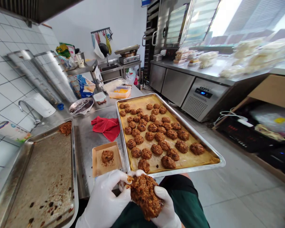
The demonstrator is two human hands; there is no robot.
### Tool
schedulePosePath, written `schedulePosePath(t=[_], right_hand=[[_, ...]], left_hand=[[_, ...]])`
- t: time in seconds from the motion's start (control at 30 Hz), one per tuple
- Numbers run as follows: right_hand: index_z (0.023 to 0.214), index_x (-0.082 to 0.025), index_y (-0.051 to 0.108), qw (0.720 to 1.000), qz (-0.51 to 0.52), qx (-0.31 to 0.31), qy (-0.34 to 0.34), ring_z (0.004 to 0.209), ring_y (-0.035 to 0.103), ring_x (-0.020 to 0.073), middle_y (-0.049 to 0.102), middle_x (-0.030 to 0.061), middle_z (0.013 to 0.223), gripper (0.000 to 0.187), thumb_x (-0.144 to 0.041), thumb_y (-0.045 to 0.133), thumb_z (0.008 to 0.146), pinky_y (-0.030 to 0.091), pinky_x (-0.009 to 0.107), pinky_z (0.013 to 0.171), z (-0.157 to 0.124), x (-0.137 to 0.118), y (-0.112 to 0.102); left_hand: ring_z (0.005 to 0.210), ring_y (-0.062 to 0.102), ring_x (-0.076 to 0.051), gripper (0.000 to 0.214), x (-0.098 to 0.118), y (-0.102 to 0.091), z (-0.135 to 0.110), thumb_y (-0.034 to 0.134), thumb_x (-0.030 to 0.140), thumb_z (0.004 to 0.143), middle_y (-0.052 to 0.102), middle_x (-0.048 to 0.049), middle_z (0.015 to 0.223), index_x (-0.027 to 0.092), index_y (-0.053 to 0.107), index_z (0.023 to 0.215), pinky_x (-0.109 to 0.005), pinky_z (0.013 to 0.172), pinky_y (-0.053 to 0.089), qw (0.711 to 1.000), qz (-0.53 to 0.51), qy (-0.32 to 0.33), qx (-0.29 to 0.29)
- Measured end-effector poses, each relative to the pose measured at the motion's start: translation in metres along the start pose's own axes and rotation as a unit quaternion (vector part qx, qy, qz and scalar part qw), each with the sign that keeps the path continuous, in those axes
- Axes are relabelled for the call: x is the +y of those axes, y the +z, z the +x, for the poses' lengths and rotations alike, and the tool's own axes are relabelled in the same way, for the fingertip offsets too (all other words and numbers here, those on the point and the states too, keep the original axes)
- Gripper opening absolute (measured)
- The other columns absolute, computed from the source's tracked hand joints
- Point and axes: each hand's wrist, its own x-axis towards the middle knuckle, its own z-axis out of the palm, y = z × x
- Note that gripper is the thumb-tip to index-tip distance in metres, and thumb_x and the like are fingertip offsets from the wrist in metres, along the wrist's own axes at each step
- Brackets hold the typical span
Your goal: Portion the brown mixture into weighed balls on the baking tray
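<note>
My right hand [167,205], in a white glove, is wrapped round a big lump of brown, sticky dough [146,196] with dark bits in it. My left hand [109,198], gloved too, pinches a small piece of dough [129,180] at the lump's left edge. Just beyond my hands a paper-lined box [118,158] holds one dough ball [107,156] and some crumbs. To its right lies a large metal baking tray [218,162] lined with yellowish paper, with many rounded dough balls [156,149] in rough rows.
On the left stands a smeared metal tray [42,171] with a dough remnant [65,128] in its far corner. A red cloth [106,126] lies between the trays. Farther back are a metal bowl [82,106] and a plastic tub [120,91]. A steel counter [190,68] runs along the right.
</note>
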Motion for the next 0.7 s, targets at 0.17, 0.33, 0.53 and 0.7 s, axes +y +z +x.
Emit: schedulePosePath(t=[0.17, 0.33, 0.53, 0.7], right_hand=[[0.116, -0.022, 0.071, 0.999, 0.039, 0.003, 0.025, 0.105, 0.07, 0.0279, 0.075, 0.0068, 0.12, 0.043, -0.041, 0.065, 0.078, 0.057, 0.041, 0.089, -0.001, -0.004, -0.002], [0.117, -0.026, 0.069, 0.997, 0.065, 0.015, 0.037, 0.107, 0.069, 0.028, 0.073, 0.007, 0.123, 0.045, -0.043, 0.067, 0.076, 0.055, 0.041, 0.092, -0.003, -0.008, -0.012], [0.115, -0.027, 0.068, 0.996, 0.074, 0.04, 0.028, 0.105, 0.069, 0.0265, 0.073, 0.0073, 0.122, 0.044, -0.045, 0.068, 0.075, 0.054, 0.043, 0.092, -0.003, -0.015, -0.017], [0.117, -0.029, 0.067, 0.993, 0.09, 0.07, 0.012, 0.107, 0.068, 0.0268, 0.073, 0.0061, 0.123, 0.043, -0.047, 0.063, 0.078, 0.054, 0.041, 0.09, 0.0, -0.022, -0.019]], left_hand=[[0.079, 0.071, -0.016, 0.024, -0.001, -0.001, -0.003, 0.056, 0.013, 0.084, 0.074, 0.0001, 0.088, 0.025, 0.067, 0.101, -0.026, 0.075, 0.056, 0.996, -0.077, -0.05, -0.01], [0.095, 0.072, -0.02, 0.027, -0.024, -0.025, 0.002, 0.06, 0.024, 0.088, 0.074, -0.0047, 0.108, 0.025, 0.064, 0.115, -0.032, 0.088, 0.058, 0.993, -0.087, -0.082, 0.009], [0.082, 0.066, -0.017, 0.017, -0.072, -0.054, 0.032, 0.057, 0.022, 0.086, 0.066, -0.003, 0.101, 0.022, 0.062, 0.103, -0.03, 0.077, 0.054, 0.988, 0.129, -0.038, 0.08], [0.084, 0.063, -0.018, 0.014, -0.094, -0.035, 0.058, 0.048, 0.014, 0.087, 0.063, -0.0017, 0.086, 0.021, 0.06, 0.086, -0.031, 0.081, 0.048, 0.96, 0.277, 0.002, 0.035]])
